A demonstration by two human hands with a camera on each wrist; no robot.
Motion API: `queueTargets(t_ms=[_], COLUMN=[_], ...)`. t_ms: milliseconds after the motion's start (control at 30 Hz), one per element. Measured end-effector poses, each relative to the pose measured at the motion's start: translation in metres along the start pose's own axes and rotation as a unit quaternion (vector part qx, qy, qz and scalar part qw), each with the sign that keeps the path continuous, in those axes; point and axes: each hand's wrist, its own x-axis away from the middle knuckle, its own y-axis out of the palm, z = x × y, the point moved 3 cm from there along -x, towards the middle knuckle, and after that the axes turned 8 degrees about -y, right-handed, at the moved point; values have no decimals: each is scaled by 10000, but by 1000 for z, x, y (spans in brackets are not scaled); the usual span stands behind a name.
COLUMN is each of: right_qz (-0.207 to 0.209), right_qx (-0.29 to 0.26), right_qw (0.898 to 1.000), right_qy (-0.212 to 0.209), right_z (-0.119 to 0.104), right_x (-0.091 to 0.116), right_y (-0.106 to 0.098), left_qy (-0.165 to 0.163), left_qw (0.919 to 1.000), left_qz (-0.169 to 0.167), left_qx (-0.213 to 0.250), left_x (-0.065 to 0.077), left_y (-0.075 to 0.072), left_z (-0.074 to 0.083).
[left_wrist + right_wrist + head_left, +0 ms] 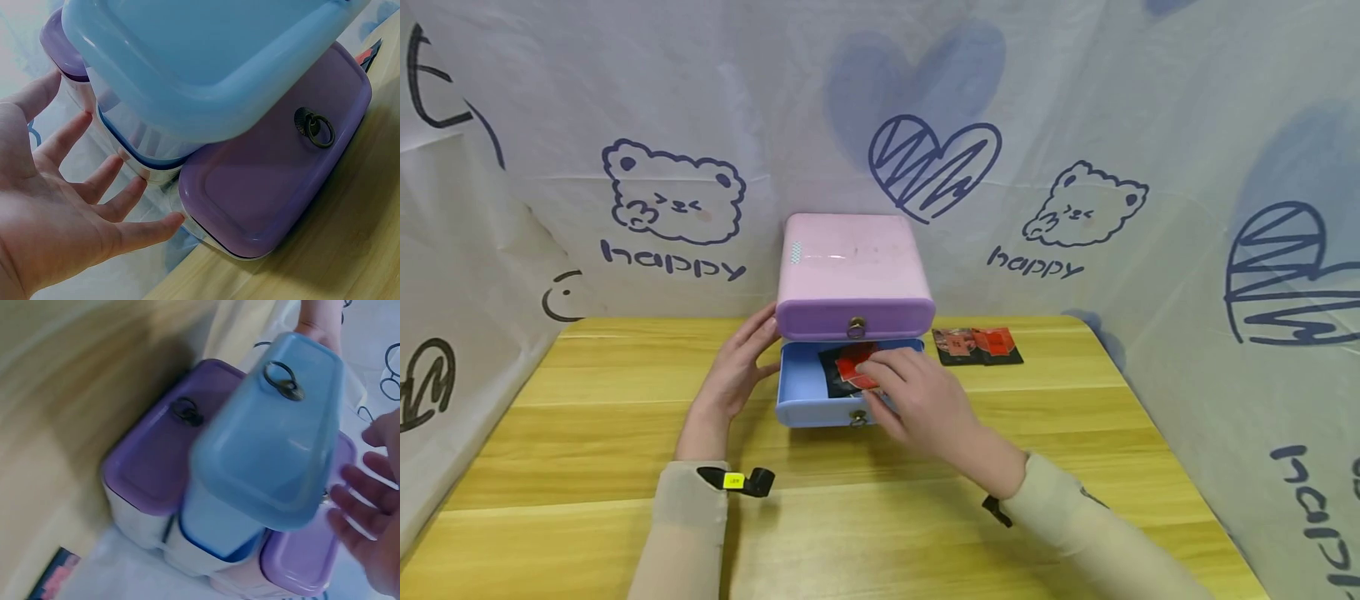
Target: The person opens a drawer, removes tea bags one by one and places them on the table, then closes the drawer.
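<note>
A small chest of drawers [856, 258] with a pink top and purple drawer fronts stands on the table. Its blue middle drawer [801, 375] is pulled out, and a black and red packet [850, 371] lies inside. My left hand [733, 371] rests its spread fingertips along the chest's left side, as the left wrist view shows. Over the drawer's right part reaches my right hand [917, 396], fingertips at the packet. In the right wrist view the thumb and bent fingers [369, 494] stand apart with nothing visible between them. Part of the packet is hidden by this hand.
Two flat black and red packets [977, 346] lie on the wooden table [587, 467], right of the chest. Metal ring pulls [315, 128] stick out from the drawer fronts. A white printed sheet [760, 100] hangs close behind and at both sides.
</note>
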Motion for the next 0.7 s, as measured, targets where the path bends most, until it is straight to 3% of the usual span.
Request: queueTargets(t_ms=[100, 200, 300, 400, 700], right_qz=[-875, -1774, -2366, -2651, -2950], right_qx=[-72, -247, -470, -551, -704], right_qw=[9954, 9808, 9654, 9563, 9484], right_qy=[393, 769, 990, 1100, 920], right_z=[5, 10, 15, 20, 27], right_x=[-7, -14, -21, -27, -39], right_y=[1, 3, 5, 9, 18], left_qy=[-20, -14, -7, -7, -12], left_qw=[10000, 10000, 10000, 10000, 10000], left_qz=[-25, -24, -13, 1, -15], left_qx=[-26, -10, 0, -9, 1], left_x=[0, 1, 2, 2, 1], left_y=[-1, -2, -2, -1, 0], left_z=[0, -1, 0, 0, 1])
